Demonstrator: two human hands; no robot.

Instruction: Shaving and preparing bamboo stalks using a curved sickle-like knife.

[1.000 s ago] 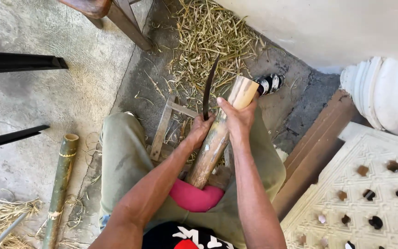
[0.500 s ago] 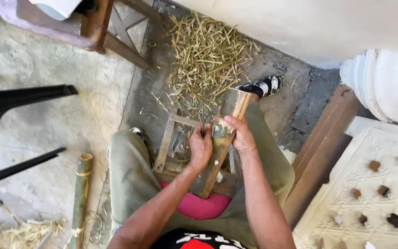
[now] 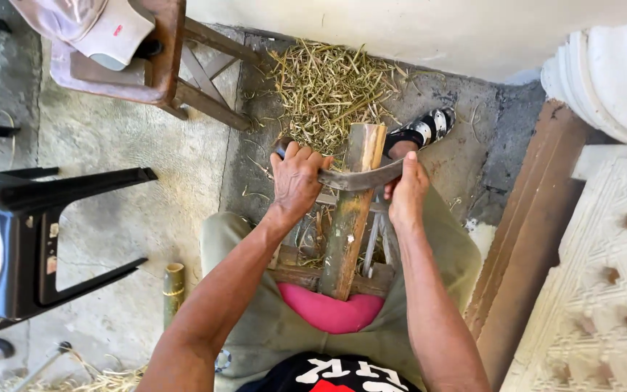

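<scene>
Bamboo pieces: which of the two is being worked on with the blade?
The thick bamboo pole propped between the knees, under the curved blade; the short bamboo stub lies untouched on the floor.

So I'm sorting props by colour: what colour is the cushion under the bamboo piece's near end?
Pink, seen in the head view, beneath the bamboo piece.

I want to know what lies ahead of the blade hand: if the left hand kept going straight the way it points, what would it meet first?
Probably the heap of straw-like shavings on the floor just beyond the left hand, though depth is unclear.
</scene>
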